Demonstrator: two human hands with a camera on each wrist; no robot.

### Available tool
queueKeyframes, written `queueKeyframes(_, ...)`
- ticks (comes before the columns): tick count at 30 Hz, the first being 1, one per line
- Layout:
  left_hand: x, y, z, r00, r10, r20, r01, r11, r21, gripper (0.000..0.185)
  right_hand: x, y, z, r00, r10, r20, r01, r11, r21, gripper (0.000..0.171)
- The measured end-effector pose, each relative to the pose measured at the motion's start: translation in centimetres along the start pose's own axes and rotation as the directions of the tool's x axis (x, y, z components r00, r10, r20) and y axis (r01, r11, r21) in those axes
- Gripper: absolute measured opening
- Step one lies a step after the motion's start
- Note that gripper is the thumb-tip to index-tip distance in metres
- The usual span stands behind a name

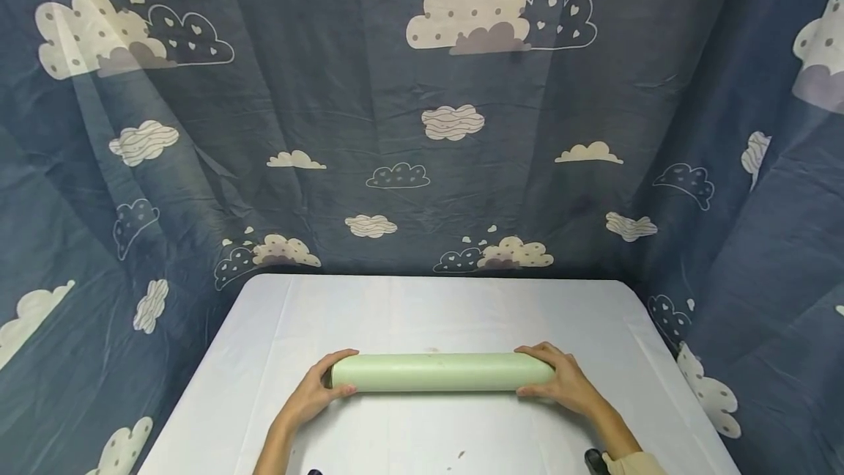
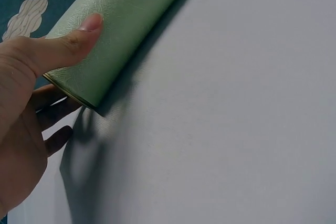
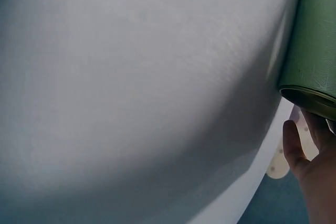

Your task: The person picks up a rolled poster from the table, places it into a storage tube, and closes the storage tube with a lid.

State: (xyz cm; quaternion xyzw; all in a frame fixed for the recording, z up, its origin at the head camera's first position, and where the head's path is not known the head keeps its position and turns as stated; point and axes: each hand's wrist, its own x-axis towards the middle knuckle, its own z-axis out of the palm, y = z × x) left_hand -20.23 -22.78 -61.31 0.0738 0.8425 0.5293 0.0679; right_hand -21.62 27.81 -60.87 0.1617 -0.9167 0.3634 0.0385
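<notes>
A rolled-up light green mat (image 1: 442, 373) lies crosswise over the white table in the head view. At its left end, my left hand (image 1: 313, 391) grips it, thumb on the near side and fingers at the far side. My right hand (image 1: 568, 385) holds the other end in a similar way. The left wrist view shows the thumb of the left hand (image 2: 21, 145) pressed on the textured mat (image 2: 131, 17), its layered edge visible. In the right wrist view, fingers of the right hand (image 3: 317, 174) are at the open end of the roll (image 3: 315, 45); the rest is cut off.
The white table (image 1: 395, 314) reaches back to a dark blue curtain (image 1: 369, 94) printed with clouds, which also hangs along both sides. Small brown specks lie on the tabletop near the front. A black object (image 1: 596, 462) shows by the right wrist.
</notes>
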Motion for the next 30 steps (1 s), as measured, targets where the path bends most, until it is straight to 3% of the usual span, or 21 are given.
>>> queueKeyframes(6,0.0,0.0,-0.2,1.000,0.028,-0.005,-0.028,1.000,0.002,0.073,0.6,0.4,0.1,1.000,0.020,0.008,-0.020,1.000,0.011,0.078)
queueKeyframes(12,-0.3,0.0,-0.5,0.999,-0.038,-0.038,0.039,0.999,0.034,0.088,0.6,0.1,0.0,0.996,0.070,0.048,-0.069,0.997,-0.015,0.088)
queueKeyframes(16,-1.2,0.0,-1.4,0.994,-0.089,-0.057,0.091,0.996,0.021,0.077,0.1,0.0,-0.3,0.993,0.113,0.036,-0.114,0.994,0.004,0.079)
queueKeyframes(20,-2.3,0.3,-2.8,0.991,-0.093,-0.100,0.098,0.994,0.048,0.057,-0.4,0.3,-1.2,0.994,0.112,-0.011,-0.112,0.993,0.026,0.063)
queueKeyframes(25,-3.8,0.3,-3.8,0.979,-0.007,-0.203,0.050,0.977,0.210,0.051,-1.3,0.8,-2.7,0.992,0.105,-0.064,-0.107,0.994,-0.025,0.055)
queueKeyframes(30,-4.9,-0.2,-3.7,0.954,0.151,-0.260,-0.040,0.920,0.390,0.052,-2.8,1.2,-3.8,0.993,0.065,-0.098,-0.086,0.969,-0.231,0.062)
